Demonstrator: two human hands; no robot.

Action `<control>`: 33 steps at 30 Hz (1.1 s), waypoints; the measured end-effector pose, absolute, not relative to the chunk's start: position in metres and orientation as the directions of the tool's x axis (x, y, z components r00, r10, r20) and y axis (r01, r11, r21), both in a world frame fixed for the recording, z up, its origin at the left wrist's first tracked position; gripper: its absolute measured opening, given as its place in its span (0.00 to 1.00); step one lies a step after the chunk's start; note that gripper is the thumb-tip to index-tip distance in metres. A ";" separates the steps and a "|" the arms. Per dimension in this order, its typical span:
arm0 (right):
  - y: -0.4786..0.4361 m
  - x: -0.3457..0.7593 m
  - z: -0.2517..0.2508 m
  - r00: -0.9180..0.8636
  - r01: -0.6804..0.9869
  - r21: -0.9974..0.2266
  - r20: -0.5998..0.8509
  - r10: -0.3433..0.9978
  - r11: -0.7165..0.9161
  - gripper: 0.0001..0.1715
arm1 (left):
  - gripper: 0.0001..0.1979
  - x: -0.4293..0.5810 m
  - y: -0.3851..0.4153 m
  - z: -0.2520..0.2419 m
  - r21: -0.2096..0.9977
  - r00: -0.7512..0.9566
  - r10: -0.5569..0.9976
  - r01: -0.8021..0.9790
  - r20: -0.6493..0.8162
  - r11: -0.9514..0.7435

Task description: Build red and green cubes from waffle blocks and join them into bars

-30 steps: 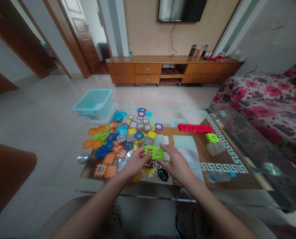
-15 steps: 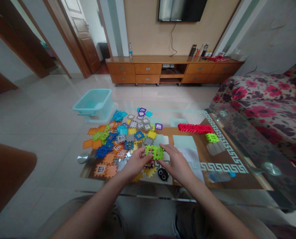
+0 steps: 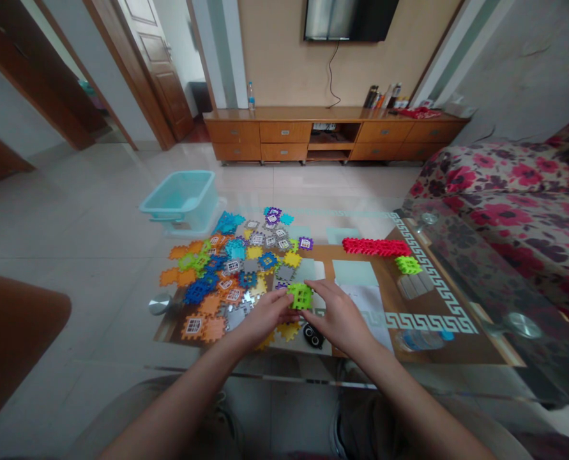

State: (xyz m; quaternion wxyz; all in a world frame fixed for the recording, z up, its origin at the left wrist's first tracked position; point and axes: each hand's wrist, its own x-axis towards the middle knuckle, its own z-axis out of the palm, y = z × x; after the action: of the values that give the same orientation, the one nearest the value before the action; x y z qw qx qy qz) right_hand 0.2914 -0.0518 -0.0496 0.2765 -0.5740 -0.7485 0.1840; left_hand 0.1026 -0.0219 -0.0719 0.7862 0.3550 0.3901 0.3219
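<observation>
Lime-green interlocking building tiles (image 3: 301,296) are held up over the near middle of the table, one square face with window-like holes turned toward me. My left hand (image 3: 271,312) is closed on their left edge, thumb toward the face. From the other side my right hand (image 3: 336,313) pinches the right edge between thumb and fingers. How many tiles are joined behind the front face is hidden. Below lie a yellow tile (image 3: 288,330) and a black round object with two white rings (image 3: 313,335). A heap of loose tiles, including a grey one (image 3: 237,317), spreads to the left.
On the glass table's right stand a long red tile structure (image 3: 376,247) and a lime-green block (image 3: 407,265). White paper (image 3: 361,306) and a plastic bottle (image 3: 421,340) appear right of my hands. A light-blue bin (image 3: 181,198) sits beyond the heap, and a flowered sofa (image 3: 509,179) at right.
The green tiles showed two panels side by side; now they look narrower, with one face showing. My left hand has shifted slightly right, nearer my right hand, which has barely moved.
</observation>
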 end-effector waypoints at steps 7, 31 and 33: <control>-0.053 0.291 -0.048 -0.247 0.743 -0.584 0.213 0.945 0.326 0.31 | 0.22 0.102 -0.023 -0.069 0.789 0.534 0.761 -0.253 -0.369 0.560; -0.056 0.290 -0.029 -0.227 0.616 -0.669 0.355 0.907 0.416 0.27 | 0.20 -0.048 0.062 -0.044 0.227 0.047 0.980 0.970 0.196 -0.092; -0.055 0.290 -0.031 -0.232 0.624 -0.658 0.358 0.904 0.421 0.27 | 0.19 -0.061 0.066 -0.053 0.092 0.040 0.998 0.995 0.053 -0.045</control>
State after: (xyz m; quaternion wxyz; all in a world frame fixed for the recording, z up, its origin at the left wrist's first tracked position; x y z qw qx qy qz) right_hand 0.2898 -0.0551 -0.0310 0.3629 -0.5021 -0.7608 0.1932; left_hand -0.0609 0.0655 -0.0528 0.0151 0.7211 0.6908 0.0510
